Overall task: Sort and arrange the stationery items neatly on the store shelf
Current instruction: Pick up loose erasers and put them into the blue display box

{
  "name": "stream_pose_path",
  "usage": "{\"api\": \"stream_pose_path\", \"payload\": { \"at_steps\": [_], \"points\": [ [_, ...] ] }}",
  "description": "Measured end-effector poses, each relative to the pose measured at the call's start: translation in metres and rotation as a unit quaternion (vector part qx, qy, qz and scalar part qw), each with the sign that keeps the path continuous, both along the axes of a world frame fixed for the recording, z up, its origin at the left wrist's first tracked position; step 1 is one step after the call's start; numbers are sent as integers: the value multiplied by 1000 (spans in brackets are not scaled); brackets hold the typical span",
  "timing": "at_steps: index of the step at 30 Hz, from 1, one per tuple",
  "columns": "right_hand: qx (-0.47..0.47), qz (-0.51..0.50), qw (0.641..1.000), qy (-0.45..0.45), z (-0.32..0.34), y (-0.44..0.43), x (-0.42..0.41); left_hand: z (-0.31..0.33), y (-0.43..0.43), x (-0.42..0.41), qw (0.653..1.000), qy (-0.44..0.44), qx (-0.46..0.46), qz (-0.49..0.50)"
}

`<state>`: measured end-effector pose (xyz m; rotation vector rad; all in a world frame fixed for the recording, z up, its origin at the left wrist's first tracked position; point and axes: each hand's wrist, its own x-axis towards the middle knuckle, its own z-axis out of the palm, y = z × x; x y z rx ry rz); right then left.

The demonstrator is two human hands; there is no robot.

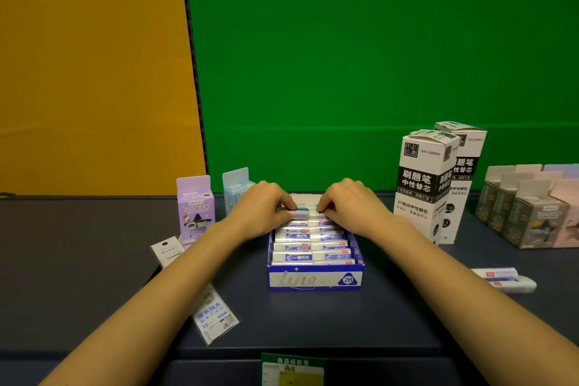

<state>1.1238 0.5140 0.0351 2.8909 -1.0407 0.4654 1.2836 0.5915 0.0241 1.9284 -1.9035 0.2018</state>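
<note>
Green panelling backs the dark grey-blue store shelf (94, 260), with a yellow panel meeting it on the left. Midway along the shelf stands an open blue-and-white cardboard display box (315, 279) marked 2B, packed with two rows of white wrapped erasers (310, 247) standing on edge.

Both hands reach to the far end of this box. The left hand (263, 207) curls its fingers (286, 202) round a white eraser with a blue band (300, 212), raised slightly above the left row. The right hand (351, 207) has its fingers (326, 201) bent down and pinching a neighbouring eraser (320, 212) at the back of the right row, largely hidden.

Towards the shelf's left stand a purple hang-tab carton (195, 207) and a pale blue hang-tab carton (236, 186). In front of them, reaching towards the front edge, lie clear ruler packets (213, 313).

Right of the display box stand two tall white-and-black refill cartons (423, 185), one behind the other. A block of small grey and pink cartons (526, 213) sits at the right edge. Loose white erasers (504, 279) lie nearer the front there. A green price label (293, 368) hangs on the front edge.
</note>
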Motion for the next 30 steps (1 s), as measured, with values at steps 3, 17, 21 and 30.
{"api": "stream_pose_path", "payload": {
  "at_steps": [3,17,21,30],
  "points": [
    [3,-3,1000,5,0,1,0,0,-1,2,1000,14,8,2],
    [-18,4,1000,21,-10,-1,-1,4,1,-1,996,-67,55,-7],
    [-10,4,999,40,-8,2,-2,6,6,-2,995,-58,78,-6],
    [35,58,996,-64,16,54,-51,10,56,-35,997,32,-59,-40]
  ]
}}
